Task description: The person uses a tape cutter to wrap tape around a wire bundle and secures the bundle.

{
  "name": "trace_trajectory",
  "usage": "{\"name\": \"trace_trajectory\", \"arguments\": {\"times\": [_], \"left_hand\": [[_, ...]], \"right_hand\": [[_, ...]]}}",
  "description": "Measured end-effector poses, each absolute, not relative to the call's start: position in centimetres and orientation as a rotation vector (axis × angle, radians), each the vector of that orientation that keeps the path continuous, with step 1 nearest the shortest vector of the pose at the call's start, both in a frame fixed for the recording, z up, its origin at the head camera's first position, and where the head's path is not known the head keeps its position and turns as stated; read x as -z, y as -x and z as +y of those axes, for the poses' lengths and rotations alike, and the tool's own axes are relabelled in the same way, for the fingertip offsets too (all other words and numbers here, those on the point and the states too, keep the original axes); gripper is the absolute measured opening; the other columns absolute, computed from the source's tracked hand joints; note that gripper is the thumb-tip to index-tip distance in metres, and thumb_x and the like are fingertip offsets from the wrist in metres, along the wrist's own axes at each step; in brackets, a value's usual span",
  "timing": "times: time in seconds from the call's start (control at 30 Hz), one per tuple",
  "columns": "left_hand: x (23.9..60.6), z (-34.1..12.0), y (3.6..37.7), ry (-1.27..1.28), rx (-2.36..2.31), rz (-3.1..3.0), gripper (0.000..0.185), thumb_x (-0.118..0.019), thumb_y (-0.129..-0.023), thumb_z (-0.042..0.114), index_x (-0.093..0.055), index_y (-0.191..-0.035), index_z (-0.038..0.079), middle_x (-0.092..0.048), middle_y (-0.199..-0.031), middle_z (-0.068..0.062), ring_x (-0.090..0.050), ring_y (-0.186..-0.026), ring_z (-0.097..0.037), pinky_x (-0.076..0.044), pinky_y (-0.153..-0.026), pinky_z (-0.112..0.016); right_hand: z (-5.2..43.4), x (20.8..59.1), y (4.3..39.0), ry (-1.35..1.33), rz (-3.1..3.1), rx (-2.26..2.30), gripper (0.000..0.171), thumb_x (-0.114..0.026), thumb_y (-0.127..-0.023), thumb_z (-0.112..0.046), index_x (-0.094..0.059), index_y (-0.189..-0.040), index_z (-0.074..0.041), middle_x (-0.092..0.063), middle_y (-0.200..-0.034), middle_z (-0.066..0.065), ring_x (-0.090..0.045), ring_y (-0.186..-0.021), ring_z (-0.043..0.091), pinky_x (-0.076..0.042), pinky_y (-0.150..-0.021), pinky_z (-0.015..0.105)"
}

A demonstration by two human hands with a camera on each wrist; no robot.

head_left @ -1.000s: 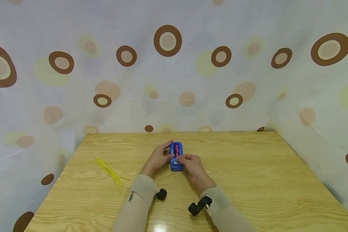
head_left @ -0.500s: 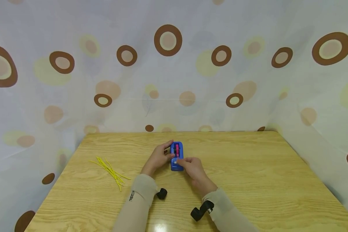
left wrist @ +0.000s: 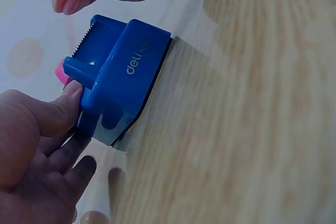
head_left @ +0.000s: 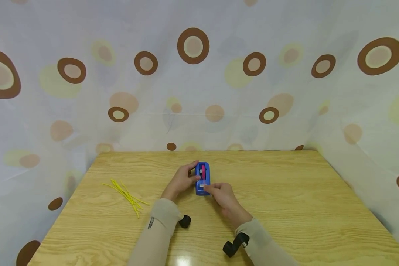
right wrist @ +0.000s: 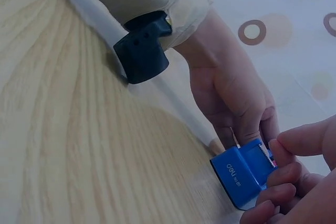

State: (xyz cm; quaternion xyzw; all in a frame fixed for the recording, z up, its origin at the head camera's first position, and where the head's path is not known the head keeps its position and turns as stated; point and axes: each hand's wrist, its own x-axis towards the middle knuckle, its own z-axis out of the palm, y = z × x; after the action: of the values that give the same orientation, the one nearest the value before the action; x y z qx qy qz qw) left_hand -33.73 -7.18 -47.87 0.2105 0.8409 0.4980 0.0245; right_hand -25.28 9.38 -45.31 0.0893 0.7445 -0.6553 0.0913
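Note:
A blue tape dispenser [head_left: 203, 179] with a pink roll core stands on the wooden table [head_left: 286, 192], near its middle. My left hand [head_left: 190, 174] grips its left side, with the thumb [left wrist: 55, 111] pressed against the blue body [left wrist: 126, 72] by the pink core. My right hand [head_left: 211, 188] is at the near end, by the serrated cutter [left wrist: 86, 38]. Its thumb and forefinger [left wrist: 71, 1] are pinched together just off the cutter, apparently on a clear tape end that barely shows. The right wrist view shows the dispenser [right wrist: 241, 174] between both hands.
A loose bunch of thin yellow strips [head_left: 126, 194] lies on the table to the left. Black wrist mounts [head_left: 185, 221] [head_left: 232, 245] sit on both sleeves. A patterned curtain [head_left: 193, 92] hangs behind and beside the table.
My right hand has drawn back toward me from the pink roll to the near cutter end of the dispenser. The left hand and the dispenser have stayed put.

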Motion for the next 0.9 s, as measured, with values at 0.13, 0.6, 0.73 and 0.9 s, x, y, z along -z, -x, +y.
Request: {"name": "trace_trajectory", "arguments": {"times": [0.13,0.6,0.73,0.9], "left_hand": [[47.8,-7.0,33.7,-0.677,-1.528,2.607,0.059,-0.06,-0.086,0.006,-0.034,-0.139,0.003,-0.035,-0.141,-0.009,-0.032,-0.128,-0.025,-0.029,-0.1,-0.038],[47.8,-7.1,33.5,-0.641,-1.52,2.61,0.06,-0.06,-0.087,0.008,-0.034,-0.14,0.006,-0.034,-0.141,-0.006,-0.032,-0.127,-0.024,-0.029,-0.1,-0.037],[47.9,-7.1,33.5,-0.674,-1.515,2.613,0.06,-0.06,-0.087,0.008,-0.033,-0.14,0.005,-0.033,-0.142,-0.007,-0.03,-0.128,-0.023,-0.028,-0.101,-0.036],[48.1,-7.1,33.5,-0.664,-1.521,2.62,0.06,-0.059,-0.087,0.008,-0.033,-0.14,0.006,-0.033,-0.142,-0.006,-0.03,-0.129,-0.023,-0.028,-0.101,-0.037]], "right_hand": [[9.4,45.4,25.1,-0.258,2.218,1.938,0.024,-0.066,-0.081,-0.019,-0.065,-0.083,0.005,-0.037,-0.058,-0.003,-0.034,-0.056,0.013,-0.027,-0.051,0.027],[9.4,45.5,23.8,-0.245,2.244,1.874,0.025,-0.066,-0.079,-0.019,-0.064,-0.082,0.006,-0.036,-0.053,-0.004,-0.034,-0.049,0.011,-0.027,-0.046,0.026],[9.6,45.6,23.5,-0.226,2.257,1.862,0.025,-0.065,-0.079,-0.019,-0.065,-0.081,0.006,-0.035,-0.052,-0.004,-0.032,-0.047,0.011,-0.026,-0.044,0.025],[9.6,45.4,23.0,-0.201,2.253,1.866,0.025,-0.064,-0.08,-0.019,-0.064,-0.081,0.006,-0.036,-0.053,-0.004,-0.033,-0.048,0.011,-0.027,-0.045,0.025]]}}
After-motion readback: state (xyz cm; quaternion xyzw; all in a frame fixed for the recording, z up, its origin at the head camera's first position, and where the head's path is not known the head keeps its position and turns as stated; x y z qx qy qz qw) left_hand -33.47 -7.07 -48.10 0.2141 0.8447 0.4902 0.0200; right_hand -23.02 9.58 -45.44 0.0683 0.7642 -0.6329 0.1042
